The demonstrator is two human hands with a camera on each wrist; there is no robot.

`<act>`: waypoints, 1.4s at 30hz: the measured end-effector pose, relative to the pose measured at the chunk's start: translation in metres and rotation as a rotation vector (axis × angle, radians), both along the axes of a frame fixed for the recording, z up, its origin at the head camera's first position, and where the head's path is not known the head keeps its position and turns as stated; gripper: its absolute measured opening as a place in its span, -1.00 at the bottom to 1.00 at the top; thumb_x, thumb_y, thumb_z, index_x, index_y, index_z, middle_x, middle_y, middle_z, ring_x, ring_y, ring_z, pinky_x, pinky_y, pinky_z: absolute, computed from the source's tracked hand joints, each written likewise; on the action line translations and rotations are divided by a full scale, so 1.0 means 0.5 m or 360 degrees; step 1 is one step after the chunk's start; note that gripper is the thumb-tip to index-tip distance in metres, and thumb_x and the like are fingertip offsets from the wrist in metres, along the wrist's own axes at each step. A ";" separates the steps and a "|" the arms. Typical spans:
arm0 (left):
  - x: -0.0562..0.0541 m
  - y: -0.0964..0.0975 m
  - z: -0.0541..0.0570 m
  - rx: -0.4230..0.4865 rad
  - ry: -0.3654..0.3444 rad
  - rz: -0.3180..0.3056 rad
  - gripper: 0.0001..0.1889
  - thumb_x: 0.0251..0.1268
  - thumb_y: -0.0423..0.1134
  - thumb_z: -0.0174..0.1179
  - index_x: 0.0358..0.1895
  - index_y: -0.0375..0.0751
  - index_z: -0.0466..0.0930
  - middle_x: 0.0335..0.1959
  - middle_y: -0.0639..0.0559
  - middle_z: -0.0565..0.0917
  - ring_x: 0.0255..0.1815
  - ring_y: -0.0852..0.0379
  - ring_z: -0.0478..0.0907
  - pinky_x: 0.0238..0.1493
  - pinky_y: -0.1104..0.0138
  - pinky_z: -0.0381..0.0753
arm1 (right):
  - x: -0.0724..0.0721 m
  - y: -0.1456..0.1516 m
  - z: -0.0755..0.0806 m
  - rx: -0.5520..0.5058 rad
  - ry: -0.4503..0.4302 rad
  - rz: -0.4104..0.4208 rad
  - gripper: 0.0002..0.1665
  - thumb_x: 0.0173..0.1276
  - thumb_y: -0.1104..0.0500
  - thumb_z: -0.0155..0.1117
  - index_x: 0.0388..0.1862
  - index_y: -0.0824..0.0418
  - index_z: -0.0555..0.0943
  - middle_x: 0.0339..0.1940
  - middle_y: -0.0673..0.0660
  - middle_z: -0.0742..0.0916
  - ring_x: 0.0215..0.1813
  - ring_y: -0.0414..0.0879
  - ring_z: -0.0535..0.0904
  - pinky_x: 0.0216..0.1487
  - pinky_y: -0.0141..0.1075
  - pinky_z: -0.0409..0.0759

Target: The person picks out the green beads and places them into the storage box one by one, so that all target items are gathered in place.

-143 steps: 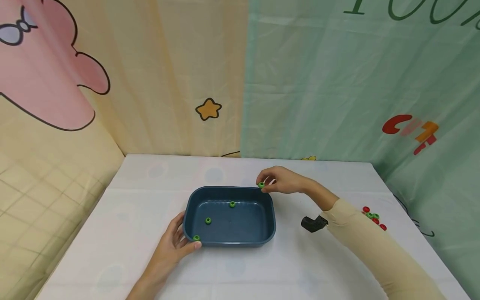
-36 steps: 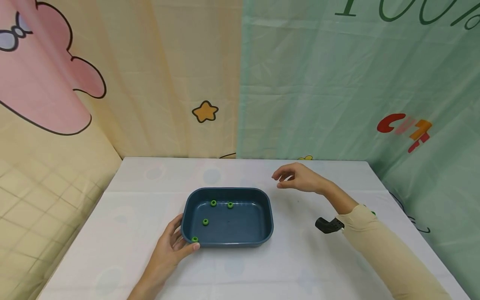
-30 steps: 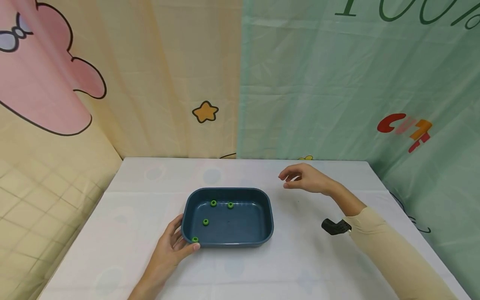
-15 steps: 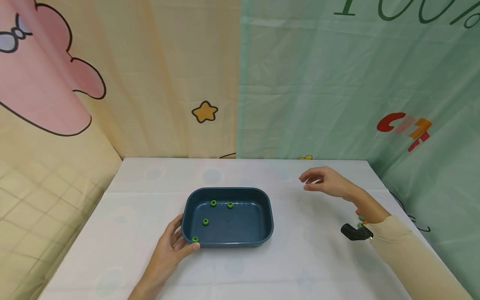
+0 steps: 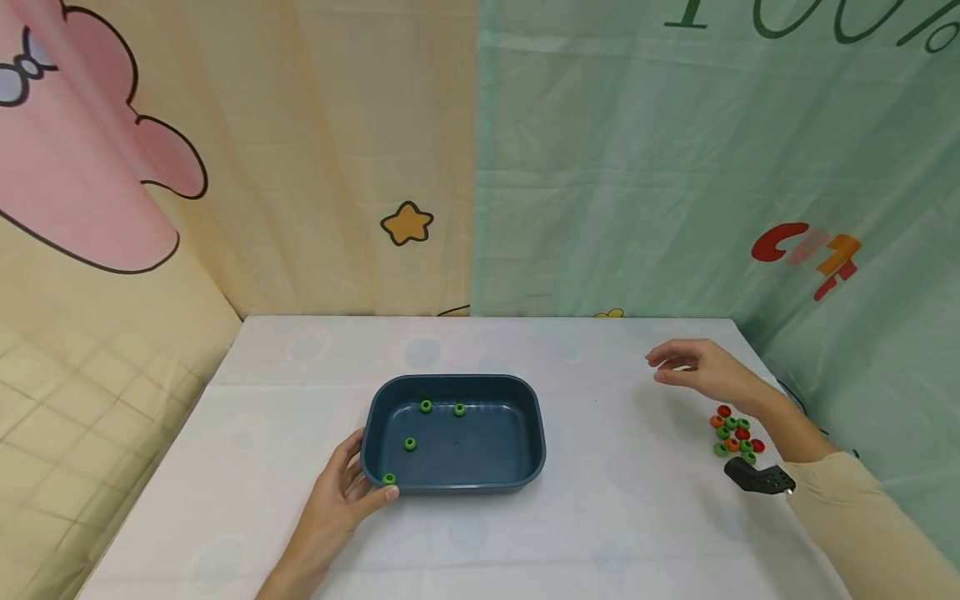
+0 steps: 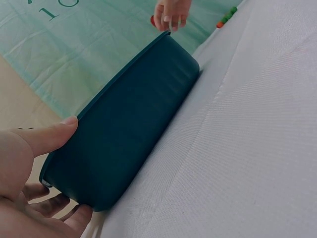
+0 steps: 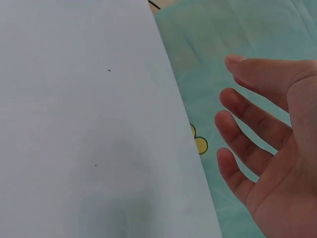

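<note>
A dark blue plastic basin point(image 5: 480, 477) stands on the white-covered table, with several green beads point(image 5: 410, 444) scattered over its left half. My left hand point(image 5: 339, 498) grips its near left corner; in the left wrist view the thumb lies on the rim of the basin point(image 6: 124, 119) and the fingers bend round its end. To the right, my right hand point(image 5: 701, 367) hovers above the table with fingers loosely bent. Nothing is between those fingers point(image 7: 242, 141) in the right wrist view. Just below that hand lies a pile of red, orange and green beads point(image 5: 731, 445).
A black wrist camera mount point(image 5: 757, 478) sticks out from the right sleeve point(image 5: 862, 508), close to the bead pile. Behind the table point(image 5: 600, 533) hangs a printed curtain point(image 5: 600, 167). A dark cable point(image 5: 793, 397) runs beyond the right table edge.
The green bead once pinched in my right hand is gone from it, and one more green bead lies in the basin. That hand has moved right, uncovering the pile. The left hand stays put.
</note>
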State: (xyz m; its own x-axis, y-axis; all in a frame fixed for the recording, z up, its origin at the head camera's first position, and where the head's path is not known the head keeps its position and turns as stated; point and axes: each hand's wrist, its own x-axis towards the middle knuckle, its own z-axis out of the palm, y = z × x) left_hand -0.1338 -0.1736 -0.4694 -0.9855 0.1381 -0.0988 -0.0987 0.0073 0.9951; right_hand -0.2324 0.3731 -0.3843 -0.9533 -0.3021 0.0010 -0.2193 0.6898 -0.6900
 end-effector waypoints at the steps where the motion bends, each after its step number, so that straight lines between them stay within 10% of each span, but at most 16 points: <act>1: 0.000 0.000 0.000 -0.0002 -0.0002 0.0001 0.03 0.24 -0.39 0.49 0.66 -0.18 -0.03 0.64 -0.18 0.05 0.59 -0.22 0.14 0.31 0.46 0.44 | 0.004 0.010 -0.001 0.0007 0.0002 -0.0018 -0.58 0.51 0.11 0.37 0.23 0.31 0.64 0.16 0.28 0.69 0.11 0.01 0.62 0.02 -0.39 0.67; 19: -0.001 0.000 -0.001 -0.0002 -0.0003 0.0012 0.03 0.24 -0.38 0.49 0.65 -0.18 -0.03 0.63 -0.17 0.05 0.59 -0.21 0.13 0.34 0.42 0.42 | 0.042 0.169 -0.059 0.0009 -0.0064 -0.0290 -0.45 0.56 0.12 0.31 0.34 0.45 0.51 0.18 0.40 0.65 -0.04 -0.49 0.58 -0.06 -0.54 0.60; 34: -0.002 0.007 -0.009 0.0029 0.0052 -0.0006 0.00 0.20 -0.48 0.48 0.63 -0.20 0.04 0.62 -0.20 0.09 0.55 -0.25 0.21 0.32 0.36 0.49 | 0.106 0.282 -0.117 0.0090 -0.0379 -0.0446 -0.37 0.57 0.07 0.28 0.38 0.50 0.43 0.27 0.42 0.63 -0.08 -0.55 0.49 -0.15 -0.46 0.59; 42: -0.001 0.003 -0.003 0.0029 0.0023 -0.0001 -0.01 0.24 -0.43 0.47 0.64 -0.16 0.02 0.63 -0.16 0.08 0.55 -0.21 0.22 0.32 0.35 0.49 | 0.104 0.287 -0.141 0.0101 -0.0431 -0.0447 -0.54 0.46 0.26 0.31 0.28 0.43 0.57 0.32 0.48 0.46 0.17 0.11 0.39 -0.12 -0.40 0.50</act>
